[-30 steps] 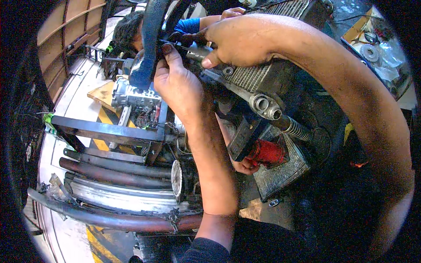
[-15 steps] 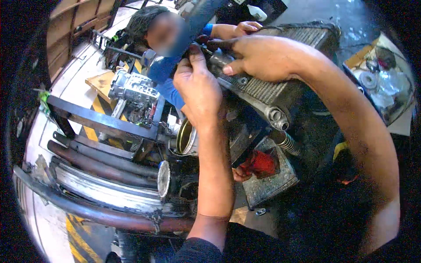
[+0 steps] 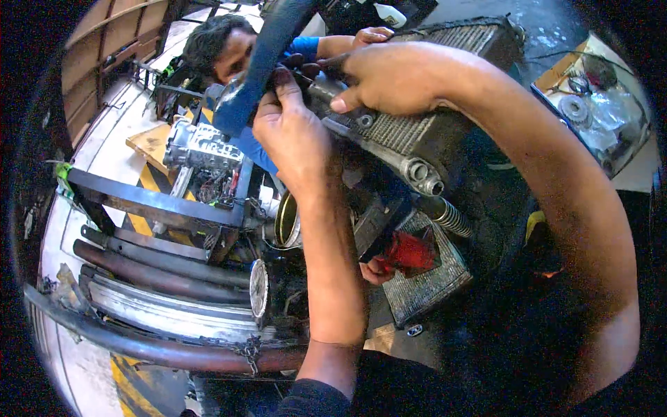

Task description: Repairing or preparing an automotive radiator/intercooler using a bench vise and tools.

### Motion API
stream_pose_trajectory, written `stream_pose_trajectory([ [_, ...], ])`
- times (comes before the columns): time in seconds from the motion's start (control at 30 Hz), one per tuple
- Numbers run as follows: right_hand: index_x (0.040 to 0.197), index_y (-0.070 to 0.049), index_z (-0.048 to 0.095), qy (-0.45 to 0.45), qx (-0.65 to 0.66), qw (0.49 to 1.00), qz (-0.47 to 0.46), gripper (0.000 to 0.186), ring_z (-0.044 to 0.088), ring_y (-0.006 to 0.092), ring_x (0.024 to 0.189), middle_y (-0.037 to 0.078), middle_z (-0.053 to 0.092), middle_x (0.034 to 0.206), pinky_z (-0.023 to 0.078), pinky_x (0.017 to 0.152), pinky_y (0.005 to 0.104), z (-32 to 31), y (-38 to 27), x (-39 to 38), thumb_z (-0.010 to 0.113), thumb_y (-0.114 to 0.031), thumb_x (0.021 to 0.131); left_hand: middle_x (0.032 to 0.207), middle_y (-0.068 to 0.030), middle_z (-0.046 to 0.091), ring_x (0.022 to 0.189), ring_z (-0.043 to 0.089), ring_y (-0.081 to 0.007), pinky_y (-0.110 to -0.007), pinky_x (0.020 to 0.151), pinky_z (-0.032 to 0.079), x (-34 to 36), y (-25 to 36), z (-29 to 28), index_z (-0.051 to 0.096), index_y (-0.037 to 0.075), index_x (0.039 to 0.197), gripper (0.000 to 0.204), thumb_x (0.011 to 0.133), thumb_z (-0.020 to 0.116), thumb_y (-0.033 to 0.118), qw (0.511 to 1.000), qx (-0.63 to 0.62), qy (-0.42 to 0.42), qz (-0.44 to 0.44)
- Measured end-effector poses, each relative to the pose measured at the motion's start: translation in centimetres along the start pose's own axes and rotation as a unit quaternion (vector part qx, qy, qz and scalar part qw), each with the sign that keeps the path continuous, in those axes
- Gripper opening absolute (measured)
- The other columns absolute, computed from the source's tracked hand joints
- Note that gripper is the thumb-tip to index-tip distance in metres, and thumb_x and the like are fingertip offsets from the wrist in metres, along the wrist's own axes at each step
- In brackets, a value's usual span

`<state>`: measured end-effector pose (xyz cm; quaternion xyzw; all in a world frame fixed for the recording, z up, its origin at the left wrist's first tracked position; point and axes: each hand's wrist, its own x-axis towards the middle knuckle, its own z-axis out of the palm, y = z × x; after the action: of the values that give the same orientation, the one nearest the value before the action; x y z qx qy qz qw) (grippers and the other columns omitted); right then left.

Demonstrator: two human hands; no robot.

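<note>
A finned radiator (image 3: 455,43) with grimy metal end fittings stands tilted in front of me. At its near left corner my left hand (image 3: 295,135) is closed, thumb and fingertips blackened, pinching something dark that I cannot make out. From the right, my right hand (image 3: 396,78) reaches over the fins. Its thumb and forefinger lie around a grey metal cylinder (image 3: 325,92) close to the left fingertips. Below both hands, a metal pipe (image 3: 382,154) runs along the radiator and ends in a flange with two round openings (image 3: 420,172).
Across from me, a co-worker's hand (image 3: 373,35) rests on the radiator; another hand (image 3: 375,271) is by a red object (image 3: 410,254) below. A dark blue post (image 3: 260,69) rises beside my left hand. Metal pipes (image 3: 153,267) lie left; a tray of parts (image 3: 583,111) stands right.
The view has shifted slightly, so hands and radiator appear a little further left. My hands keep nearly the same grip. The co-worker's head is now partly behind the blue post.
</note>
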<state>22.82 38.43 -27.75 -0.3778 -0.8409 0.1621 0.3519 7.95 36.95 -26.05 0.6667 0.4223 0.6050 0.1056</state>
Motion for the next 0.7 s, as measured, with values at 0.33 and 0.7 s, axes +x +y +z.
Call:
stream_pose_trajectory([
  [0.33,0.104,0.004,0.063,0.003,-0.004,1.000,-0.023,0.047,0.061,0.0367,0.094,0.025,0.063,0.097,0.046,0.088,0.0412,0.7,0.4,0.7,0.060,-0.039,0.085,0.086,-0.0086,0.066,0.073,0.059,-0.0145,-0.029,0.070,0.047,-0.1,0.3,0.3,0.063,-0.007,0.095,0.030,0.098,0.048,0.018,1.000,0.022,0.007,0.016],
  [0.7,0.105,0.007,0.061,0.048,-0.012,0.998,-0.028,0.051,0.061,0.0355,0.094,0.026,0.062,0.093,0.044,0.089,0.0399,1.2,0.9,0.7,0.060,-0.040,0.084,0.083,-0.0084,0.066,0.071,0.057,-0.0142,-0.028,0.067,0.046,0.2,0.0,0.2,0.064,-0.007,0.092,0.031,0.097,0.049,0.020,0.999,0.043,0.020,-0.004],
])
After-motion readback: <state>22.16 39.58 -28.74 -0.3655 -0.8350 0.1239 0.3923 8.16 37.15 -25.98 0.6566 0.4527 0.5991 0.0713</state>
